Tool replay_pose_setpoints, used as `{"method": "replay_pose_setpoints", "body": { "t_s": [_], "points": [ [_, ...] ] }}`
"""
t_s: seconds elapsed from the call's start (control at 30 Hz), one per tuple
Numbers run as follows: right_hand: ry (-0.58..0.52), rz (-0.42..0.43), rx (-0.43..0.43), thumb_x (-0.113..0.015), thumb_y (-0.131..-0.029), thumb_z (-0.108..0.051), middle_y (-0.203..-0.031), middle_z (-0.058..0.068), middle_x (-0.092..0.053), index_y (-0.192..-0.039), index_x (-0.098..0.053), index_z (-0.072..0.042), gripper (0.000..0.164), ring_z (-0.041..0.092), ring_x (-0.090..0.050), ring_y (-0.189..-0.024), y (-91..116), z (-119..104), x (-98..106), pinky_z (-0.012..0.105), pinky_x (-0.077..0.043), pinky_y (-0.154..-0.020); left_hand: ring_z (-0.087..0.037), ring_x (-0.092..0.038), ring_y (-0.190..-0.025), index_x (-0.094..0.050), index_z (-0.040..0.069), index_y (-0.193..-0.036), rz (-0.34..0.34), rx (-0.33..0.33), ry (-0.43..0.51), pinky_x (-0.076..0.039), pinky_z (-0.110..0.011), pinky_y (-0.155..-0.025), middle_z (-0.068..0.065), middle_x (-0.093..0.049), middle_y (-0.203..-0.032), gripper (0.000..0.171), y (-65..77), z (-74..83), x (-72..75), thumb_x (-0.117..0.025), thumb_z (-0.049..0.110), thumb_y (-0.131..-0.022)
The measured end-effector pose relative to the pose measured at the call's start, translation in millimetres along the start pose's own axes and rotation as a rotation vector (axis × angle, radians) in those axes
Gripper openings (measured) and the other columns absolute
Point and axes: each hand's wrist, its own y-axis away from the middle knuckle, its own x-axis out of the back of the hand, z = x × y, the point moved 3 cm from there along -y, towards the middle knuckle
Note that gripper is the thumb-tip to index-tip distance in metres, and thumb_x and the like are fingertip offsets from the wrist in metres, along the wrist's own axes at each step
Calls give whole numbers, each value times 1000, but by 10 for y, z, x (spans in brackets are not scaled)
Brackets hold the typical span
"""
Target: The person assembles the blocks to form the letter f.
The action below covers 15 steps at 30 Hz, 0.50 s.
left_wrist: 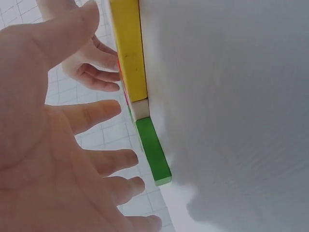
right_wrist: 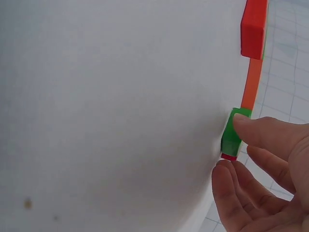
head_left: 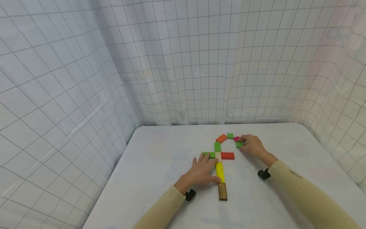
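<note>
Flat wooden blocks lie end to end on a white table. My left hand spreads its fingers over the left side, near a green block, a pale block and a yellow block; the palm looks raised above the table. A brown block continues below the yellow one. At the curve's right end my right hand pinches a small green block, thumb on it and fingertips at its far end. A pink block touches it, partly hidden.
A red block extends right from the pale one. Upward run a green block, an orange block and another small green block. White gridded curtains hang around the table.
</note>
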Motion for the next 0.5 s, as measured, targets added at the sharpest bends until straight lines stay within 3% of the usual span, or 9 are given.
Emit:
{"method": "replay_pose_setpoints", "body": {
  "t_s": [0.23, 0.5],
  "points": [
    [45, 10, 54, -79, -85, -14, -111, 19, -67, -124, -68, -3, 43, 31, -66, -92, -15, -130, 133, 42, -56, -73, -38, -13, -151, -41, 24, -154, 78, 11, 84, -15, -66, -115, -13, -25, -163, 74, 39, -119, 158, -65, 57, -92],
    [52, 47, 79, -75, -92, -21, -115, 19, -66, -128, -66, -4, 40, 32, -64, -98, 207, -303, 223, 45, -57, -76, -39, -17, -150, -42, 24, -154, 182, 8, 90, -17, -65, -115, -13, -30, -162, 68, 128, -229, 348, -62, 52, -97]
  ]
}}
